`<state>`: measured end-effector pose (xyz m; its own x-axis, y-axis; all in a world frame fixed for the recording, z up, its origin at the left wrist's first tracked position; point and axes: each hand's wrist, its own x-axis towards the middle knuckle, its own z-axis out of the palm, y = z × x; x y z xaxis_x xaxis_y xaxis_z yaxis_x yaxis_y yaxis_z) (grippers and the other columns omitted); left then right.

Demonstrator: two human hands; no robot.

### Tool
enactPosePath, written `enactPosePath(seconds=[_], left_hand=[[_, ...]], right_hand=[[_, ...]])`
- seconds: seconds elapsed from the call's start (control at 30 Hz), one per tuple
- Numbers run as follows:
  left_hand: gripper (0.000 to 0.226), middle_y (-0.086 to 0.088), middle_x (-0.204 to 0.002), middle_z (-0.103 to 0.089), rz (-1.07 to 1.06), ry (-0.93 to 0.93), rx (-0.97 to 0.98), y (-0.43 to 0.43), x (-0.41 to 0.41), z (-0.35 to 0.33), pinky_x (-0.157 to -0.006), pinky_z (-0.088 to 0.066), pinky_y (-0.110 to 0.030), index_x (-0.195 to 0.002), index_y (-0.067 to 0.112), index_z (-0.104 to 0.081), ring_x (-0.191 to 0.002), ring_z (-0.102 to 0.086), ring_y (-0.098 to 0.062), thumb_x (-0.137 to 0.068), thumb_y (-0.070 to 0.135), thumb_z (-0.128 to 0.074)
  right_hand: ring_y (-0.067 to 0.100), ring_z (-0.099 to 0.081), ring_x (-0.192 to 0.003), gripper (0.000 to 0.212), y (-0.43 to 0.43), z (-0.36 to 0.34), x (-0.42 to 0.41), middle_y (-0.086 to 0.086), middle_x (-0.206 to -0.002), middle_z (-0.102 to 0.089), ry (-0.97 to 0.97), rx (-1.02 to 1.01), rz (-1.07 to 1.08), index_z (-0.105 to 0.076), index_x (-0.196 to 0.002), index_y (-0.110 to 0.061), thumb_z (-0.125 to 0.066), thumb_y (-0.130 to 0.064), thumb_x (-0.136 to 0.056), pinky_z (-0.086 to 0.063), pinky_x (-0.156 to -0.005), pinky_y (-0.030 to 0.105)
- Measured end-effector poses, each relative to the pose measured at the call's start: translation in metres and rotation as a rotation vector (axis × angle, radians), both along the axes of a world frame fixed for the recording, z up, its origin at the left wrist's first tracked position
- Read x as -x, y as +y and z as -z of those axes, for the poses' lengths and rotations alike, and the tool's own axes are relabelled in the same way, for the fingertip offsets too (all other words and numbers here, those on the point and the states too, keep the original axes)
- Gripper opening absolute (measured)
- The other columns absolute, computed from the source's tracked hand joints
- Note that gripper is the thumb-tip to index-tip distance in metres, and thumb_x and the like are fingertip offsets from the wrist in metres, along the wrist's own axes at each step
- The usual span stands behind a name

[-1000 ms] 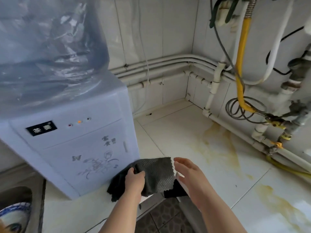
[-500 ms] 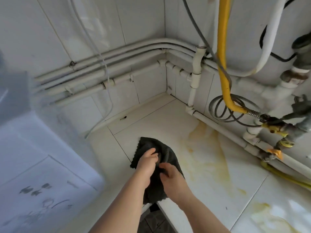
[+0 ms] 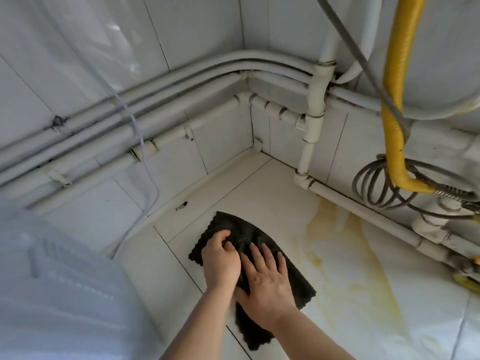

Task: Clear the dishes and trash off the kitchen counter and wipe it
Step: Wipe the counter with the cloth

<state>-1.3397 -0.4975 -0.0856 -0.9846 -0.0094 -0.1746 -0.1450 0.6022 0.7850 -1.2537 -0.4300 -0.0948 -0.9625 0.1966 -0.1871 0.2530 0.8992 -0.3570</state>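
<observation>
**Pressing a dark cloth onto the tiled counter, both hands on top**

Head view. The dark cloth (image 3: pixel 245 228) lies spread on the white counter (image 3: pixel 345 294), near the inner corner where the two tiled walls meet. Its far corner points toward that corner and its R edge sits just beside the yellow stain (image 3: pixel 328 224).

- L hand (image 3: pixel 220 259): rests on the cloth's left part. Its fingers (image 3: pixel 226 235) are curled, w/ the tips dug into the fabric, bunching it in a grip.
- R hand (image 3: pixel 268 284): lies flat on the cloth's middle, touching the L hand. Its fingers (image 3: pixel 270 255) are straight and slightly spread, pressing down w/o gripping.
- Fabric shows beyond the fingertips of both hands, to the R of the R hand and below its wrist.

Hidden or unclear:

- The centre of the cloth is covered by both hands.
- The cloth's near end reaches the counter's front edge; can't tell if it hangs over.
- A pale, blurred appliance (image 3: pixel 57 287) fills the lower L, w/ no detail readable.
- The white pipes (image 3: pixel 181 85), yellow hose (image 3: pixel 394 100) and coiled cable (image 3: pixel 376 183) along the walls run out of frame.
</observation>
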Motion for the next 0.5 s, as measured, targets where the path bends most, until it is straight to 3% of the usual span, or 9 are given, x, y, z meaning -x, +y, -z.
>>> enactPosePath(seconds=[0.07, 0.13, 0.2, 0.27, 0.33, 0.4, 0.5], left_hand=[[0.034, -0.002, -0.127, -0.060, -0.020, 0.005, -0.007, -0.001, 0.017, 0.002, -0.097, -0.047, -0.034, -0.125, 0.020, -0.058, -0.122, -0.051, -0.019, -0.097, 0.009, -0.044], [0.033, -0.002, -0.125, -0.061, -0.046, -0.005, -0.028, -0.002, 0.029, -0.001, -0.091, -0.046, -0.029, -0.125, 0.019, -0.058, -0.116, -0.055, -0.017, -0.098, 0.010, -0.043], [0.032, -0.001, -0.119, -0.063, -0.071, -0.025, -0.078, -0.002, 0.037, -0.003, -0.084, -0.043, -0.023, -0.124, 0.018, -0.058, -0.110, -0.058, -0.016, -0.098, 0.008, -0.042], [0.031, 0.001, -0.113, -0.065, -0.073, -0.037, -0.100, -0.005, 0.044, -0.002, -0.082, -0.040, -0.022, -0.122, 0.017, -0.059, -0.106, -0.059, -0.015, -0.097, 0.007, -0.042], [0.031, 0.003, -0.107, -0.065, -0.056, -0.040, -0.102, -0.007, 0.048, -0.001, -0.082, -0.040, -0.023, -0.120, 0.017, -0.059, -0.103, -0.059, -0.015, -0.097, 0.007, -0.043], [0.032, 0.001, -0.108, -0.066, -0.060, -0.061, -0.121, -0.010, 0.050, 0.001, -0.083, -0.041, -0.024, -0.121, 0.017, -0.059, -0.100, -0.058, -0.014, -0.096, 0.006, -0.042], [0.032, 0.000, -0.113, -0.066, -0.076, -0.063, -0.174, -0.010, 0.050, -0.002, -0.084, -0.041, -0.023, -0.121, 0.018, -0.059, -0.099, -0.057, -0.012, -0.097, 0.009, -0.040]], right_hand=[[0.023, -0.014, -0.147, 0.068, 0.001, -0.003, 0.018, 0.000, -0.156, -0.025, 0.065, 0.093, 0.011, -0.041, -0.141, -0.031, -0.035, -0.059, -0.080, 0.001, -0.118, 0.046], [0.018, -0.001, -0.148, 0.075, 0.002, -0.002, 0.028, -0.001, -0.159, -0.015, 0.154, 0.129, 0.031, -0.034, -0.145, -0.032, -0.029, -0.059, -0.074, 0.008, -0.116, 0.043], [0.016, 0.007, -0.148, 0.083, 0.002, -0.001, 0.036, -0.002, -0.161, -0.008, 0.100, 0.093, -0.029, -0.026, -0.148, -0.031, -0.021, -0.060, -0.070, 0.016, -0.114, 0.040], [0.014, 0.006, -0.147, 0.079, 0.001, -0.004, 0.046, -0.003, -0.160, -0.009, 0.024, 0.103, -0.058, -0.028, -0.148, -0.032, -0.026, -0.062, -0.074, 0.014, -0.115, 0.041], [0.013, -0.002, -0.147, 0.074, 0.005, -0.014, 0.056, -0.005, -0.159, -0.017, -0.028, 0.209, -0.032, -0.034, -0.144, -0.035, -0.038, -0.063, -0.076, 0.005, -0.117, 0.042], [0.013, -0.012, -0.145, 0.075, 0.012, -0.023, 0.064, -0.008, -0.156, -0.025, -0.045, 0.283, 0.008, -0.040, -0.141, -0.037, -0.038, -0.061, -0.070, -0.005, -0.117, 0.040], [0.018, -0.018, -0.144, 0.062, 0.015, -0.017, 0.063, -0.003, -0.155, -0.028, 0.123, 0.228, 0.100, -0.040, -0.143, -0.029, -0.045, -0.045, -0.082, -0.015, -0.115, 0.039]])
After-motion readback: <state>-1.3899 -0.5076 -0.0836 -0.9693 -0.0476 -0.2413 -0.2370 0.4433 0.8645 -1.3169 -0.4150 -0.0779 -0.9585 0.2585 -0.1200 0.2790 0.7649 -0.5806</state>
